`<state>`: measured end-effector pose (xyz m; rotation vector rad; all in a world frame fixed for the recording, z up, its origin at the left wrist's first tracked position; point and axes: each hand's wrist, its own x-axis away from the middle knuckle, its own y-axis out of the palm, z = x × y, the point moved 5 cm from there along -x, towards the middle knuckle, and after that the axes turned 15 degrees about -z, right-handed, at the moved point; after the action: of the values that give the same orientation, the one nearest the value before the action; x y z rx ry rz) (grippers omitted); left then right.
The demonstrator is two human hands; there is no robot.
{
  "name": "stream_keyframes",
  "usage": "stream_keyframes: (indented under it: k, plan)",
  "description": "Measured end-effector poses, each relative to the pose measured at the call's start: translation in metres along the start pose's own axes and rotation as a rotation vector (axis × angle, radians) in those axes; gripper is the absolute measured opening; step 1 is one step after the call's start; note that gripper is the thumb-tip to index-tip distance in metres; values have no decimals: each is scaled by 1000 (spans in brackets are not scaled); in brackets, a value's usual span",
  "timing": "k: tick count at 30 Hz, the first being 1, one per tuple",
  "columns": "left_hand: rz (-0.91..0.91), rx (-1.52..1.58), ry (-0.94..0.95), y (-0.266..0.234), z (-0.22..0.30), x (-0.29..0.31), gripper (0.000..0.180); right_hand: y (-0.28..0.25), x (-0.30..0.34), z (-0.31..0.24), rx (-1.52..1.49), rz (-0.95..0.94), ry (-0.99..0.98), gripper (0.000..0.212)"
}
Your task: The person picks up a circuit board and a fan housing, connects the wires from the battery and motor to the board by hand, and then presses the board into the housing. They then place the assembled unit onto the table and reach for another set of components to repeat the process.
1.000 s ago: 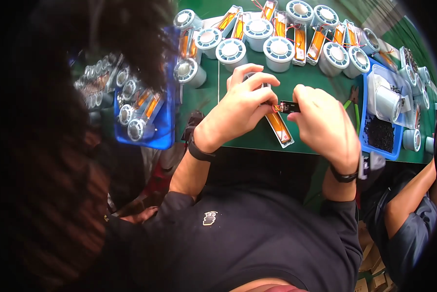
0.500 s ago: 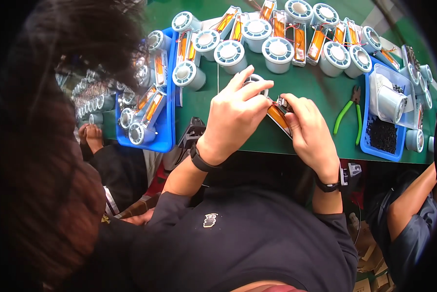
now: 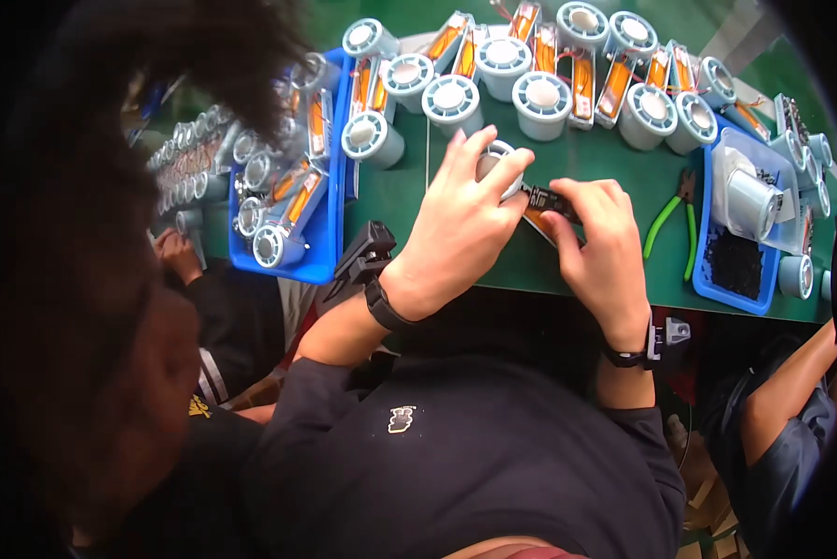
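Note:
My left hand [image 3: 460,228] is closed around a light-blue round-headed housing [image 3: 499,166], its slotted rim showing past my fingers. From its head a body with an orange strip [image 3: 538,224] runs toward my right hand, mostly hidden beneath my fingers. With thumb and fingers, my right hand [image 3: 605,228] pinches a small black circuit board [image 3: 551,201] over that body. The board's left end meets the round head, close to my left fingertips; whether it is seated inside the housing I cannot tell.
Several similar housings [image 3: 541,98] line the green table's [image 3: 418,200] far side. A blue tray [image 3: 330,224] with more stands left. Green-handled cutters [image 3: 668,224] lie right, beside a blue bin [image 3: 759,300] of small black parts. People sit close on both sides.
The circuit board in my right hand has turned, so its dark face now shows along the housing's body. The view has shifted slightly, and the person at left has moved.

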<state>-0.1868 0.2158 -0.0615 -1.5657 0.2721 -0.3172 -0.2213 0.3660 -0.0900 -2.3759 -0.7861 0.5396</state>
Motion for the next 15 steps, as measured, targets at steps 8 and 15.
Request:
stream_keyframes:
  k: [8,15]
  plan:
    - [281,314,160,13,-23,16,11,1,4,6,96,-30,-46,27]
    - [326,316,176,16,-24,17,13,2,0,17,-57,-43,-13,25]
